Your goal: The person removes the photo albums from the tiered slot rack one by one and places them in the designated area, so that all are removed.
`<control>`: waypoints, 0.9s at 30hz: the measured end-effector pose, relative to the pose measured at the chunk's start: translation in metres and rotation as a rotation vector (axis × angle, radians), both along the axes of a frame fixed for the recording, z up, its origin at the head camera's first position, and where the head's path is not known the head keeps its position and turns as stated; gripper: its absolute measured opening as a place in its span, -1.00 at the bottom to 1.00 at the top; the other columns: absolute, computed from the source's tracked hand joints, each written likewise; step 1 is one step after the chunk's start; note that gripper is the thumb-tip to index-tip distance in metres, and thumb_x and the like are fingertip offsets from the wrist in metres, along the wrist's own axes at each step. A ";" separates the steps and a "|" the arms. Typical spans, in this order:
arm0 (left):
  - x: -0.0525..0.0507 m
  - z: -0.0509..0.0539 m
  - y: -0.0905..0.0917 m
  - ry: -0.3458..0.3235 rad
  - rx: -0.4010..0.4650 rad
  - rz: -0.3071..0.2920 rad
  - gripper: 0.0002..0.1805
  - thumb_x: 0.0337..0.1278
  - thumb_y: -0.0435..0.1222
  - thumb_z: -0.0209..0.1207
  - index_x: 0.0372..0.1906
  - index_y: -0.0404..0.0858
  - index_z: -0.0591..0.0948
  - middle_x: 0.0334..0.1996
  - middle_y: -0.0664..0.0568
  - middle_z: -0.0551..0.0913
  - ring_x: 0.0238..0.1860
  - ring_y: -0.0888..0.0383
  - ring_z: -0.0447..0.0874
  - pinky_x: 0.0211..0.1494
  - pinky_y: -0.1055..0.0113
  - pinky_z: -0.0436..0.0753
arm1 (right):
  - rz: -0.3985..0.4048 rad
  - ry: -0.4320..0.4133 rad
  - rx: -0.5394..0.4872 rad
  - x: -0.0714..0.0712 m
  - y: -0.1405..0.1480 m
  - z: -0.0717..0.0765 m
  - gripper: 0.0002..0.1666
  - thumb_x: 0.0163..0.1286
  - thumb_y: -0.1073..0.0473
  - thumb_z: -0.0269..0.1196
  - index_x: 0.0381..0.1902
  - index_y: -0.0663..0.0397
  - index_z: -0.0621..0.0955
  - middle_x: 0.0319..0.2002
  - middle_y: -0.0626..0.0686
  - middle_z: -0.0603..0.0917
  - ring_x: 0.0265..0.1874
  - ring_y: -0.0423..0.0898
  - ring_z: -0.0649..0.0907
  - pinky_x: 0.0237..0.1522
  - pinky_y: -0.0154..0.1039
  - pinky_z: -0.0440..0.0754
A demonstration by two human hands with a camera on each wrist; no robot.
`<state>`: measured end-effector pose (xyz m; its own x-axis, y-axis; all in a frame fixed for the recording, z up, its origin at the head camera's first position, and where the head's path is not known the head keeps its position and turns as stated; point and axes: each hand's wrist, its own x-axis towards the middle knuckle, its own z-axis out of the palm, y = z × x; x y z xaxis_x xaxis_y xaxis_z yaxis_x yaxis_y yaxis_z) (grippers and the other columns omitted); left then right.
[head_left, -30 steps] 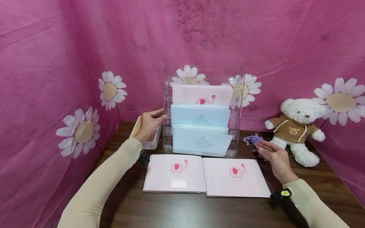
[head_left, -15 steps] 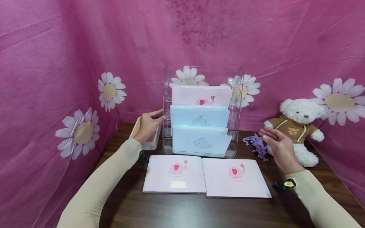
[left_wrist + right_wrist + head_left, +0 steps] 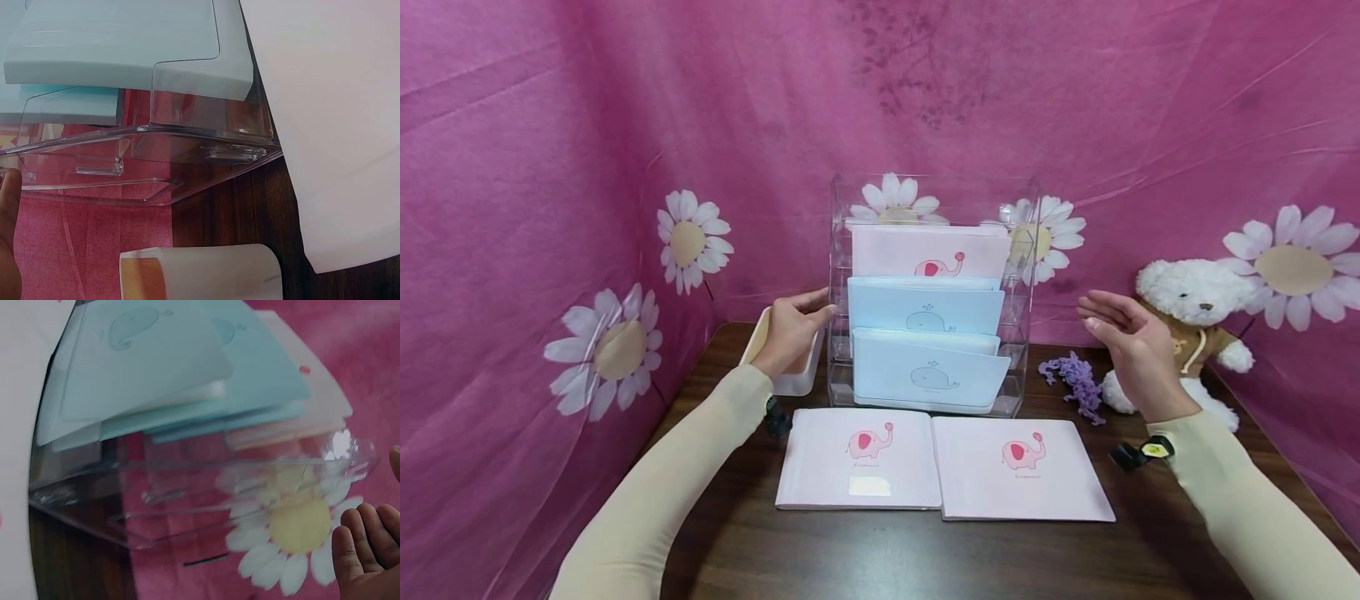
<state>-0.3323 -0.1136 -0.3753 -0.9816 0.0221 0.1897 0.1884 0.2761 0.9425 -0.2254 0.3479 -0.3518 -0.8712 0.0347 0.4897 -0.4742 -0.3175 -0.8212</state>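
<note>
A clear acrylic file rack [image 3: 1017, 367] stands upright, holding a pink elephant booklet [image 3: 895, 248] at the back and blue whale booklets [image 3: 925, 368] in front. At its left side my left hand [image 3: 792, 329] rests, fingers extended, the thumb tip against the rack's edge in the left wrist view. My right hand [image 3: 1138, 354] is raised in the air right of the rack, fingers straight and holding nothing. Two pink elephant booklets, a left one [image 3: 827, 467] and a right one [image 3: 977, 475], lie side by side in front.
Behind my left hand stands a white container [image 3: 797, 383], partly hidden. A purple tangled bundle [image 3: 1071, 379] lies right of the rack. The teddy bear [image 3: 1195, 287] in a brown hoodie sits farther right, partly behind my right hand. A pink flowered curtain [image 3: 760, 125] surrounds the table.
My right hand has risen from beside the purple bundle and now hangs higher in front of the bear. My left hand stays at the rack's side.
</note>
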 end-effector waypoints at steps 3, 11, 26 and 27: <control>0.000 0.000 0.000 -0.008 -0.008 -0.004 -0.47 0.25 -0.17 0.37 0.31 -0.10 0.61 0.28 -0.03 0.65 0.23 0.07 0.68 0.31 0.16 0.67 | -0.020 0.027 0.029 -0.003 -0.007 0.010 -0.52 0.40 0.62 0.06 0.28 0.52 0.44 0.05 0.11 0.77 0.04 -0.11 0.76 0.13 -0.41 0.70; 0.001 0.000 -0.001 -0.015 -0.016 -0.012 -0.46 0.25 -0.15 0.36 0.33 -0.09 0.59 0.30 -0.02 0.64 0.24 0.06 0.67 0.32 0.14 0.66 | -0.053 0.092 0.050 -0.023 -0.023 0.042 -0.49 0.34 0.63 0.14 0.26 0.51 0.46 0.05 0.13 0.77 0.07 -0.08 0.74 0.10 -0.41 0.70; 0.000 0.000 0.000 0.020 0.004 0.001 -0.50 0.23 -0.21 0.38 0.28 -0.13 0.63 0.23 -0.05 0.69 0.21 0.09 0.69 0.27 0.19 0.69 | -0.128 0.072 0.290 -0.080 -0.062 0.079 -0.38 0.29 0.49 0.32 0.32 0.40 0.48 0.08 -0.03 0.74 0.11 -0.17 0.68 0.15 -0.49 0.64; 0.000 -0.001 -0.001 0.020 0.006 0.000 -0.49 0.23 -0.21 0.38 0.28 -0.12 0.63 0.24 -0.04 0.68 0.21 0.09 0.69 0.27 0.19 0.69 | -0.128 0.061 0.313 -0.083 -0.064 0.081 -0.36 0.28 0.47 0.34 0.33 0.38 0.47 0.10 -0.02 0.73 0.12 -0.17 0.68 0.17 -0.49 0.63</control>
<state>-0.3324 -0.1142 -0.3760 -0.9777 0.0207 0.2091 0.2068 0.2709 0.9401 -0.3088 0.2836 -0.2711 -0.8383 -0.0183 0.5449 -0.5451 0.0107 -0.8383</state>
